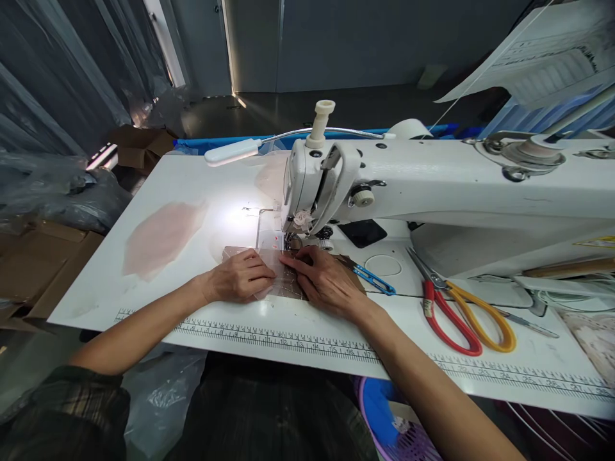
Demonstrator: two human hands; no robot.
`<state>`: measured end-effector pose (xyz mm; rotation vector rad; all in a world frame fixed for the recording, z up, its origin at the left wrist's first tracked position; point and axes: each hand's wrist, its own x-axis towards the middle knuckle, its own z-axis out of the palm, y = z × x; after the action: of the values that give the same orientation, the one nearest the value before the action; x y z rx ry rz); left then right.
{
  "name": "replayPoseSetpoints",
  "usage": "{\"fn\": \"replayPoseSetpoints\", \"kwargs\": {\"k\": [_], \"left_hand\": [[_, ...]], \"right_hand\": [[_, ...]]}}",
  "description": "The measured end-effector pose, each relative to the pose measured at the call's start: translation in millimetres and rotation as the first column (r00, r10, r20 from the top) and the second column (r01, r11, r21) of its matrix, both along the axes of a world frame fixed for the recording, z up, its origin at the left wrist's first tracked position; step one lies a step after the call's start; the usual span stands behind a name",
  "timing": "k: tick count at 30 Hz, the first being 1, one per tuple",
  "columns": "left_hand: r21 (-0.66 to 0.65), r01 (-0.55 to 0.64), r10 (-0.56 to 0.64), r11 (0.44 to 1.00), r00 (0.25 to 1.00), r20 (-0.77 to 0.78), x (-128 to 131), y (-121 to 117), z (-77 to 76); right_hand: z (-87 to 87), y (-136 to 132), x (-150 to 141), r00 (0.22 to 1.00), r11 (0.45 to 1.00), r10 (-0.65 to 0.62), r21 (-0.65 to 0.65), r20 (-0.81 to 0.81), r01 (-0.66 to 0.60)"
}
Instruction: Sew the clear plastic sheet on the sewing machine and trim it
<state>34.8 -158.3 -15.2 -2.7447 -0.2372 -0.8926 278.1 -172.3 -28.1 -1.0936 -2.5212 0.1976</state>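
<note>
A small piece of sheer beige fabric (pixel 281 282) lies on the white table in front of the needle of the white sewing machine (pixel 432 186). My left hand (pixel 240 276) rests on the fabric's left part, fingers curled and pressed down on it. My right hand (pixel 327 278) lies on the fabric's right part, with its fingertips pinching the cloth just before the presser foot (pixel 291 243).
A pale pink fabric piece (pixel 161 237) lies on the table's left. Blue thread snips (pixel 375 280) and red and yellow scissors (pixel 461 314) lie to the right. A lamp on a gooseneck (pixel 233 152) lights the needle area. A ruler scale (pixel 288 336) runs along the front edge.
</note>
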Motion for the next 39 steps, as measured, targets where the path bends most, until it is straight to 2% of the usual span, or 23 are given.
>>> {"fn": "replayPoseSetpoints", "kwargs": {"k": [9, 16, 19, 23, 30, 39], "left_hand": [[0.01, 0.001, -0.001, 1.0, 1.0, -0.025, -3.3, 0.8, -4.8], [0.002, -0.021, 0.021, 1.0, 1.0, -0.016, -1.6, -0.3, -4.4], [-0.006, -0.021, 0.02, 1.0, 1.0, -0.017, -1.7, -0.5, -3.9], [-0.014, -0.017, 0.017, 1.0, 1.0, -0.024, -2.6, -0.7, -4.6], [0.018, -0.014, 0.015, 1.0, 0.999, -0.031, -2.5, -0.7, -4.5], [0.008, 0.008, -0.008, 1.0, 0.999, -0.031, -1.7, 0.4, -2.3]], "right_hand": [[-4.0, 0.7, -2.3, 1.0, 1.0, -0.004, 0.0, -0.026, 0.004], [2.5, -2.0, 6.5, 0.984, 0.981, -0.112, -0.174, -0.141, 0.087], [9.0, -5.4, 5.2, 0.993, 0.983, -0.038, -0.182, -0.116, 0.016], [12.5, -9.1, 0.6, 0.997, 0.992, 0.049, -0.112, -0.064, -0.056], [11.0, -8.9, 0.3, 0.998, 0.992, 0.066, -0.109, -0.015, -0.067], [7.6, -7.5, 1.6, 0.995, 0.99, 0.063, -0.119, -0.079, -0.072]]}}
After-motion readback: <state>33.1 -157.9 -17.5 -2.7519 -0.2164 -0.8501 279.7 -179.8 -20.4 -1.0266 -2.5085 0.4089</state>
